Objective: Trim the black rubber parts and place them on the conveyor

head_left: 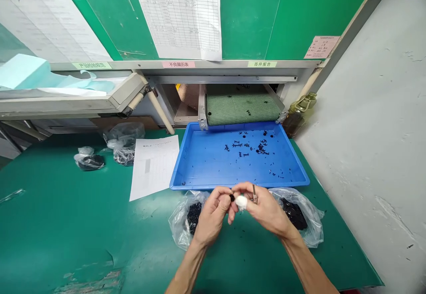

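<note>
My left hand pinches a small round black part between thumb and fingers. My right hand meets it just in front of the blue tray's near rim. A white covering wraps the right thumb. From the right fingers sticks a small metal tool, most of it hidden, so its kind is unclear. Beside the left hand lies an open clear plastic bag of small black parts. Another open bag, holding shiny black pieces, is partly behind the right wrist.
A blue tray holds scattered black parts and bits. Above its far edge ends a green conveyor belt. To the left lie a paper sheet and bagged black parts. A bottle stands by the right wall.
</note>
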A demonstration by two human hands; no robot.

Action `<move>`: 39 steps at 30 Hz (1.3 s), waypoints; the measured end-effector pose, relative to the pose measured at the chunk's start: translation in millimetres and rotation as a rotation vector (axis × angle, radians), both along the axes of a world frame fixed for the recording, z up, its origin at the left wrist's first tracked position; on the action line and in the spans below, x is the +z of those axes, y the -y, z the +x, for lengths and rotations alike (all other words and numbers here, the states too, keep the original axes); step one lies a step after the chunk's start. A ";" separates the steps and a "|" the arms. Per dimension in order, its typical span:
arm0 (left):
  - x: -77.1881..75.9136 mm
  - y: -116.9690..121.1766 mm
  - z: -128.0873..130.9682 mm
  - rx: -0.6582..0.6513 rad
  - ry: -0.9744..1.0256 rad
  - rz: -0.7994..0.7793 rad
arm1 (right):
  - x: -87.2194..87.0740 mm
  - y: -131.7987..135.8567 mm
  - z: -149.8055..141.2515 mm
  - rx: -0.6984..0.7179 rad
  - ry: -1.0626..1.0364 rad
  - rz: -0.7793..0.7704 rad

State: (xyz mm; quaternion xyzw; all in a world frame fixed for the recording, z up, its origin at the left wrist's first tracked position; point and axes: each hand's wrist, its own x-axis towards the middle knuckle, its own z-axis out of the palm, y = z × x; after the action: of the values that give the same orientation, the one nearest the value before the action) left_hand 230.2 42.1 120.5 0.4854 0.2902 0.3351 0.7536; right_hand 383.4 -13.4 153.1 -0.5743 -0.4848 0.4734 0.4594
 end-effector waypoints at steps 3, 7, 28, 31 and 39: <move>-2.1 -3.0 3.6 0.055 0.046 -0.081 | 8.4 10.2 10.9 0.002 0.165 0.049; -3.2 -7.3 1.5 0.085 0.030 -0.035 | 14.0 25.1 9.2 -0.010 0.432 0.056; -13.7 -5.7 1.1 0.127 -0.064 0.086 | -0.1 9.7 -35.7 -0.062 0.664 -0.006; -15.7 -7.4 5.8 0.125 -0.031 -0.028 | -6.4 4.0 -31.5 -0.043 0.432 -0.073; -20.7 -16.7 25.2 0.148 0.066 -0.371 | -32.6 -18.1 -11.2 -0.043 -0.075 -0.271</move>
State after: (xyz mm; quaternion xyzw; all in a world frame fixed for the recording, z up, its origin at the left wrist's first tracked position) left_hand 255.4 58.7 99.8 0.3045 0.3570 0.3460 0.8125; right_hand 372.1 4.7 120.6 -0.6232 -0.3865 0.5459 0.4053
